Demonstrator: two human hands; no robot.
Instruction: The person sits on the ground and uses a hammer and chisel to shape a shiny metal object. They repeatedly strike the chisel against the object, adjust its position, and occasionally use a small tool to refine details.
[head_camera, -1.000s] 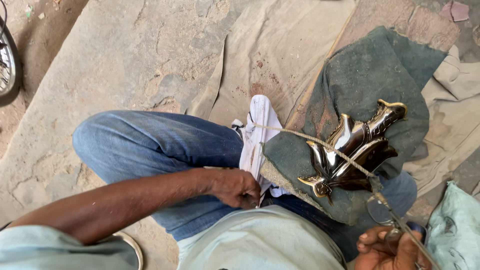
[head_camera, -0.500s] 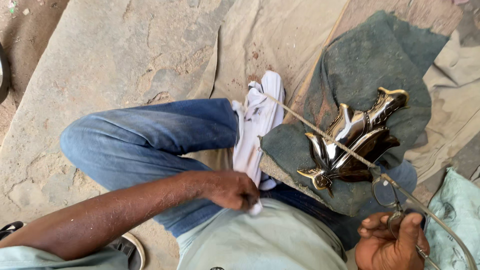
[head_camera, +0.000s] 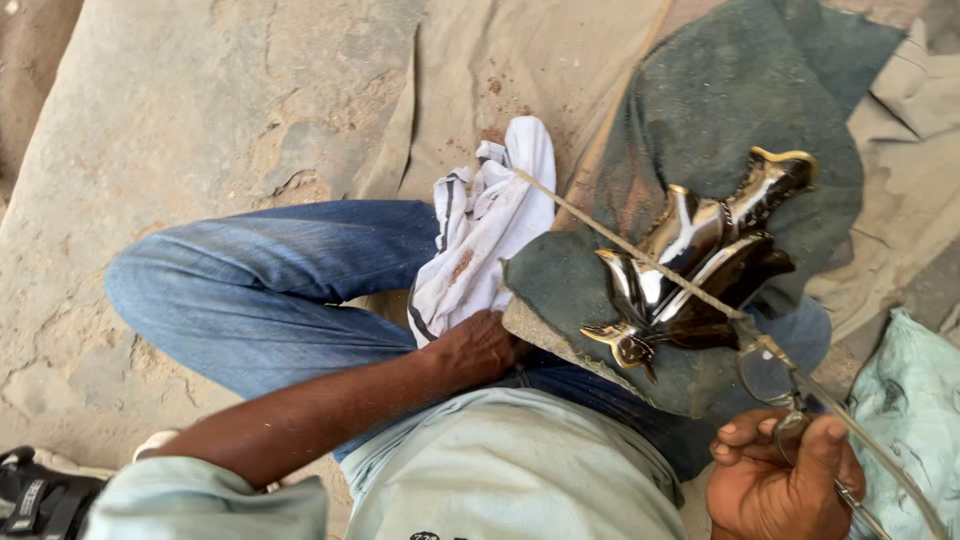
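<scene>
I sit cross-legged in blue jeans (head_camera: 260, 290). My left hand (head_camera: 475, 350) rests at my lap, closed on the lower end of a white striped cloth (head_camera: 490, 220) that lies over my knee. My right hand (head_camera: 785, 480) at the lower right grips a thin metal tool with a wire loop (head_camera: 770, 375); a long thin rod (head_camera: 620, 250) runs from it up to the left. Under the rod, a shiny polished metal piece (head_camera: 700, 260) with curved prongs lies on a dark green cloth (head_camera: 720, 120) draped over my right leg.
Beige fabric sheets (head_camera: 540, 60) cover the rough stone floor (head_camera: 180, 110). A pale teal cloth (head_camera: 910, 400) lies at the right edge. A black object (head_camera: 35, 495) shows at the bottom left corner.
The view has shifted closer. My left hand stays at my lap on the white cloth. My right hand has kept the tool, with the rod still across the metal piece.
</scene>
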